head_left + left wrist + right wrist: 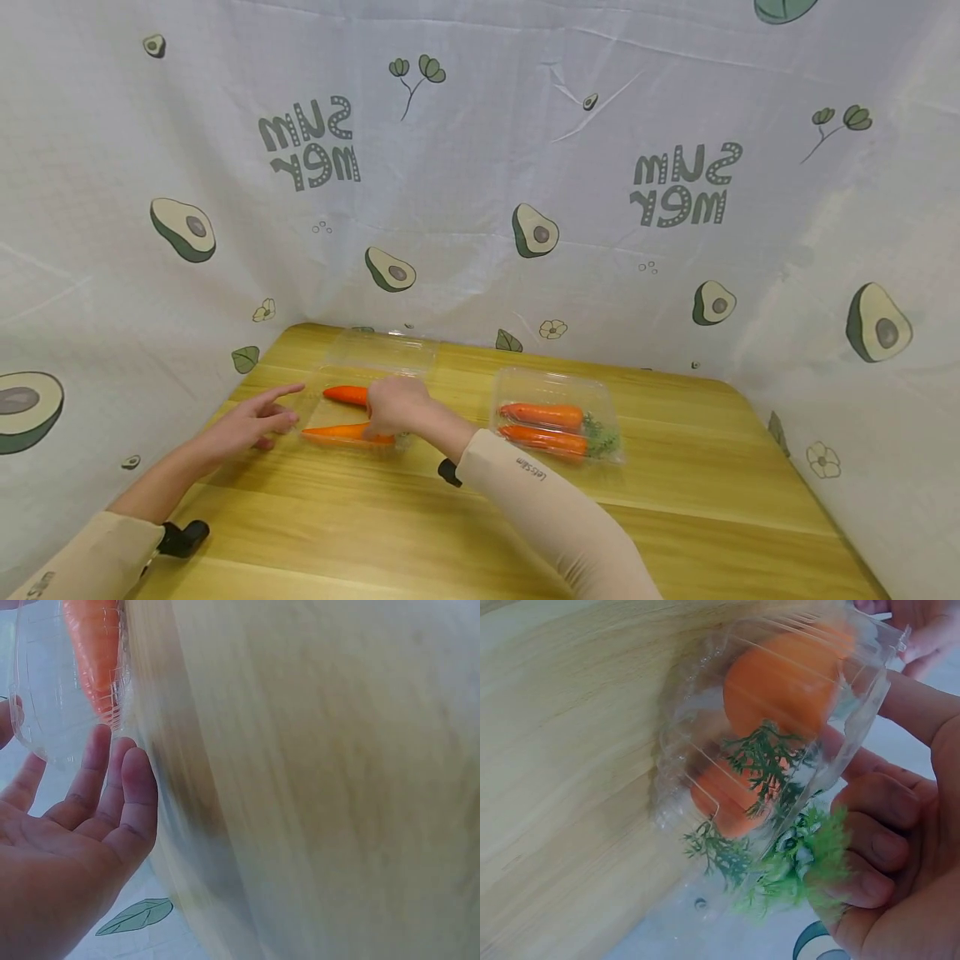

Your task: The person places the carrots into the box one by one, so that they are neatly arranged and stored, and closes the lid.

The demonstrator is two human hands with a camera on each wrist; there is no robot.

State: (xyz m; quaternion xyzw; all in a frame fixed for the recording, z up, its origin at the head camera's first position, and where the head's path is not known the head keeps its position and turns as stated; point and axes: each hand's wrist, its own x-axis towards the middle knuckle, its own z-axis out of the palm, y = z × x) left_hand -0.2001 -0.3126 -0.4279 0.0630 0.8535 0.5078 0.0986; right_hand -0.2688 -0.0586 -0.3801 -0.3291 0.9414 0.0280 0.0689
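Two orange carrots, a far carrot (pixel 347 396) and a near carrot (pixel 341 432), lie in the left clear plastic container (pixel 315 412), their leafy tops (pixel 769 761) to the right. My right hand (pixel 401 406) is over the tops' end. Its thumb and index finger reach over the rim onto the near carrot, appearing to pinch it, while the other fingers curl beside the bright green leaves (pixel 802 862). My left hand (pixel 251 425) stays at the container's left end, fingers spread and loosely bent, holding nothing. Its fingertips (pixel 97 746) are close to the container's corner; contact is unclear.
A second clear container (pixel 551 387) with two carrots (pixel 542 415) and green tops stands to the right on the wooden table (pixel 675 483). The left container's lid (pixel 378 352) lies back toward the printed cloth (pixel 457 167) behind the table.
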